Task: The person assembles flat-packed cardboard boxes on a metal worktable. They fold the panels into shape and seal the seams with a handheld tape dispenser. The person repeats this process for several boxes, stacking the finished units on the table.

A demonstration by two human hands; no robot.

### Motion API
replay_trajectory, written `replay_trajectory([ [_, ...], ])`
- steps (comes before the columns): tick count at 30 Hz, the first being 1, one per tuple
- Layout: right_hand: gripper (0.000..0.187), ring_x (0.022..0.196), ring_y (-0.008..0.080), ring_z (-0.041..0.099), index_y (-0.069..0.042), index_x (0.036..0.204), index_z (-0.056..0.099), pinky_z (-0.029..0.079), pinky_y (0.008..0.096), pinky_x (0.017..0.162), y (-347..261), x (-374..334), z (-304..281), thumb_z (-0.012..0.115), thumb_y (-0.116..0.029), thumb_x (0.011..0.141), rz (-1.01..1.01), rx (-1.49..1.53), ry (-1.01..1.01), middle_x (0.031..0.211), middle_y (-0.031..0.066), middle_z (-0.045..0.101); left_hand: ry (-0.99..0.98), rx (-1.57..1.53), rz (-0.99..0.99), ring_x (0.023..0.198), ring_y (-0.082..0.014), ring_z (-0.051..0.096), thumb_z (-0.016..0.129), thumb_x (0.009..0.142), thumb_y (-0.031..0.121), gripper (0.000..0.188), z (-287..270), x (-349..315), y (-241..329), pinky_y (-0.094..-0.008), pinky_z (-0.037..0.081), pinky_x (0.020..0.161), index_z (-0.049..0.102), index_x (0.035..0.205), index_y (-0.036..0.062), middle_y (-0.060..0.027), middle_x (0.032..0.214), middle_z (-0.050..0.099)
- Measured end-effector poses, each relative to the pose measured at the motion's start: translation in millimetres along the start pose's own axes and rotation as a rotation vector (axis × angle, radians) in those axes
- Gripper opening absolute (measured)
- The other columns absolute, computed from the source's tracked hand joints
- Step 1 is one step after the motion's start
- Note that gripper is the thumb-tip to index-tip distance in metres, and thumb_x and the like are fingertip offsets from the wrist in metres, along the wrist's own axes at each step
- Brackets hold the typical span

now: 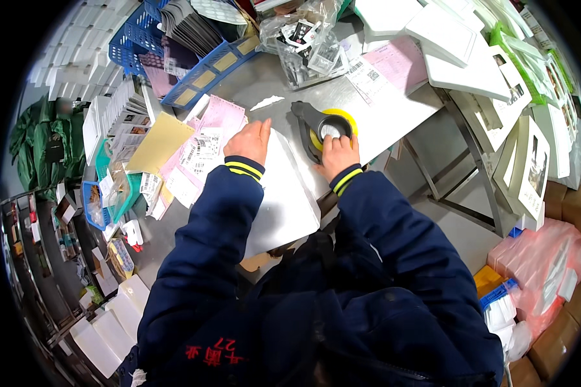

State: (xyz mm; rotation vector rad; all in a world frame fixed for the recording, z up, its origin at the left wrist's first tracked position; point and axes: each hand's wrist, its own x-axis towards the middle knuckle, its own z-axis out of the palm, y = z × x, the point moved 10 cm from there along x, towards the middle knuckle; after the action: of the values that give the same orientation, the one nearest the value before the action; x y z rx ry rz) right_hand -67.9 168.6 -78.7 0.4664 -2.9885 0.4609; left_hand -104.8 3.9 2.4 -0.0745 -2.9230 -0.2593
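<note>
A flat white box [284, 193] lies at the front of the metal table, close to my body. My left hand [248, 142] is closed at the box's far left edge; whatever its fingers pinch is hidden. My right hand [339, 155] grips a black tape dispenser [308, 119] with a yellow tape roll [350, 120], its fingertips on the roll. The dispenser rests just beyond the box, to its right. Pink and white printed slips [206, 138] and a tan envelope [161, 143] lie to the left of my left hand.
A blue basket [203, 76] with dark flat packs stands at the far left. A clear plastic bag [310, 51] of small packets sits at the back. White boxes [455, 55] pile up at the right, over a metal table frame [461, 158]. A torn paper scrap [266, 102] lies nearby.
</note>
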Motion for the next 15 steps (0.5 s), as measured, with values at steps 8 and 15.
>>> replay_trajectory([
  [8,0.04,0.074,0.028,0.059,0.002,0.097,0.055,0.045,0.0381,0.078,34,14,-59,0.064,-0.027,0.071,0.094,0.764,-0.086,0.08,0.0125,0.062,0.015,-0.074,-0.061,0.06,-0.0341,0.055,0.047,0.089,0.028,0.028,14,-9,-8,-0.0433,0.041,0.054,0.051,0.071,0.0069,-0.0121,0.068,0.057],
  [15,0.032,0.056,0.0165,0.054,-0.005,0.087,0.057,0.046,0.0274,0.053,48,11,62,0.053,-0.037,0.082,1.066,2.161,-0.274,0.072,0.0078,0.058,-0.011,-0.128,-0.078,0.065,-0.0376,0.054,0.046,0.09,0.026,0.025,13,-3,-6,-0.0453,0.042,0.057,0.05,0.076,0.0062,-0.0163,0.07,0.056],
])
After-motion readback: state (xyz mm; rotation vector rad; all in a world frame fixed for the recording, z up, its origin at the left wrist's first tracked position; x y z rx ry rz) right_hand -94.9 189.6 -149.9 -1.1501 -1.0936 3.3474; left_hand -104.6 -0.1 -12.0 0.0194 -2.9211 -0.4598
